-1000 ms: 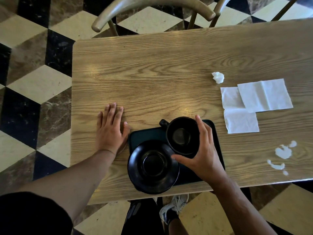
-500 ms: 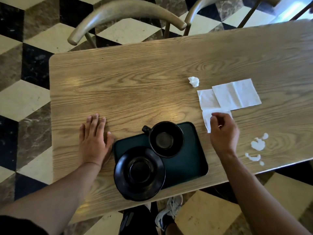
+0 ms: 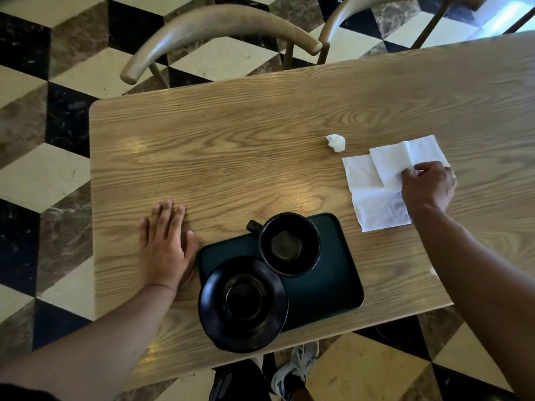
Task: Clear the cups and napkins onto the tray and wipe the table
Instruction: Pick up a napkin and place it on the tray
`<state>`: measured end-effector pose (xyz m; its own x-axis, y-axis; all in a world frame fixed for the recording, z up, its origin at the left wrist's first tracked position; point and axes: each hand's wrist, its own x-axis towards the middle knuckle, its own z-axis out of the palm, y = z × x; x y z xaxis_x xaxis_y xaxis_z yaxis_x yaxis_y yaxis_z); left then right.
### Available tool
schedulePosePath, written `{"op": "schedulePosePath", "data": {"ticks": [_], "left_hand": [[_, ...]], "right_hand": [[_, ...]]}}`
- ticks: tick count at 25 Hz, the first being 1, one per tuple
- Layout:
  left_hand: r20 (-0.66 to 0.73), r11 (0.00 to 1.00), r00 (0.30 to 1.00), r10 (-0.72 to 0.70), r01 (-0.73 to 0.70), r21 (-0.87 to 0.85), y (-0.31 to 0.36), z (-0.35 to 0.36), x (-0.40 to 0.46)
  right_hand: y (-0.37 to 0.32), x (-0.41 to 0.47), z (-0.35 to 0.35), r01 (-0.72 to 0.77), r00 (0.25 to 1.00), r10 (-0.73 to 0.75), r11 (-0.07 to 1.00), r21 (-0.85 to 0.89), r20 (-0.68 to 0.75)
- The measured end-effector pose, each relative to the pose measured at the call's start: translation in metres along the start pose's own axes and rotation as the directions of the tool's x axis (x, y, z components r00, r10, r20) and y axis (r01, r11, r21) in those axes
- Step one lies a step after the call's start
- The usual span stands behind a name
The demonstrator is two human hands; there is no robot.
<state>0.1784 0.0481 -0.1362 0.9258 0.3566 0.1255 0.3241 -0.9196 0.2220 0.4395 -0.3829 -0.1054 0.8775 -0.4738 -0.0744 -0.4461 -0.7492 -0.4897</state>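
A dark green tray [image 3: 327, 287] lies at the near edge of the wooden table [image 3: 231, 157]. On it stand a black cup [image 3: 290, 245] and a black saucer [image 3: 243, 303] that overhangs the tray's front. To the right, two flat white napkins overlap: the upper one [image 3: 399, 157] lies partly over the lower one [image 3: 373, 206]. My right hand [image 3: 428, 186] pinches the upper napkin with curled fingers. A crumpled napkin ball [image 3: 335, 142] sits beyond them. My left hand [image 3: 165, 244] rests flat on the table, left of the tray.
Two wooden chairs [image 3: 220, 27] stand at the table's far side over a checkered floor. My right forearm crosses the table's near right corner and hides what lies under it. My shoe [image 3: 295, 369] shows below the front edge.
My right hand left the cup on the tray, swept right across the lower napkin and now pinches the upper napkin. The view shifted; my left hand stayed flat.
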Motion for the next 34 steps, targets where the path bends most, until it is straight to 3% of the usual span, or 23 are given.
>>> {"op": "schedulePosePath", "data": {"ticks": [7,11,13,18,20,23,25,27,29,34], "left_hand": [[0.027,1.0,0.999,-0.021,0.022,-0.007,0.002,-0.003,0.001],[0.04,1.0,0.999,-0.027,0.028,-0.006,0.003,-0.003,0.001],[0.051,0.999,0.998,-0.033,0.034,-0.003,0.003,-0.004,0.001],[0.06,0.999,0.997,-0.037,0.038,-0.008,0.003,-0.006,0.001],[0.064,0.999,0.997,-0.043,0.044,-0.019,0.003,-0.006,0.001],[0.054,0.999,0.998,-0.041,0.043,-0.022,0.005,-0.005,0.001],[0.058,0.999,0.997,-0.043,0.044,-0.021,0.005,-0.006,0.001],[0.065,0.998,0.996,-0.055,0.056,-0.027,0.005,-0.006,0.001],[0.066,0.998,0.996,-0.056,0.058,-0.028,0.005,-0.006,0.002],[0.06,0.998,0.997,-0.049,0.051,-0.028,0.002,-0.004,0.002]], "right_hand": [[0.0,0.0,-0.011,-0.004,1.0,0.004,0.999,0.051,-0.004],[-0.018,-0.032,-0.033,0.207,0.977,-0.19,0.954,0.217,-0.094],[-0.025,-0.059,-0.052,0.281,0.959,-0.278,0.893,0.353,-0.061],[-0.03,-0.134,-0.096,0.299,0.898,-0.432,0.74,0.603,0.086],[-0.021,-0.153,-0.109,0.286,0.809,-0.545,0.693,0.662,0.22],[-0.002,-0.168,-0.12,0.18,0.532,-0.646,0.718,0.672,0.548],[0.007,-0.174,-0.117,0.152,0.325,-0.565,0.822,0.548,0.758],[0.013,-0.179,-0.103,0.231,0.201,-0.451,0.884,0.405,0.869],[0.015,-0.184,-0.085,0.398,0.232,-0.451,0.852,0.339,0.862],[0.014,-0.186,-0.054,0.531,0.484,-0.518,0.814,0.233,0.706]]}}
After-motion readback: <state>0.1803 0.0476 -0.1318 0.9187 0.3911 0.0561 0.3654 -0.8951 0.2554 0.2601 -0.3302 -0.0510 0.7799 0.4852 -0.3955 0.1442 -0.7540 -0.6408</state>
